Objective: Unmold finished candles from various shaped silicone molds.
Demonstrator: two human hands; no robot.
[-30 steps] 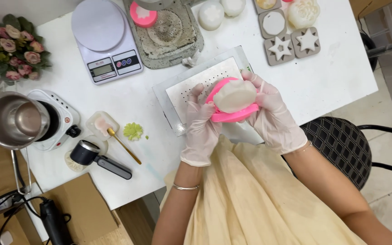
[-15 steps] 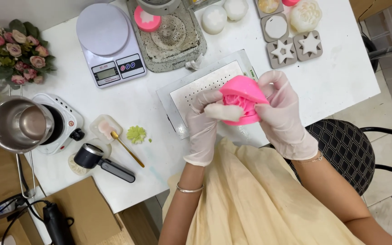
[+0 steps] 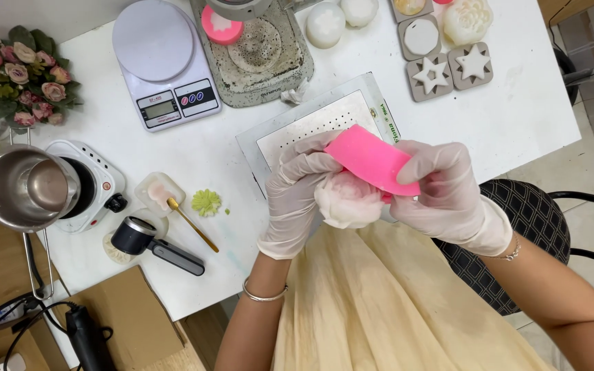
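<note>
You are working over the white table [image 3: 517, 117], with the perforated tray [image 3: 297, 130] lying just beyond your hands. Your right hand [image 3: 448, 196] is gripping the pink mould [image 3: 372, 161] (peeled back and tilted), thumb on top. Your left hand [image 3: 293, 196] is cupping the white rose-shaped casting [image 3: 347, 200], which is sitting between both palms, just below the mould and touching it.
</note>
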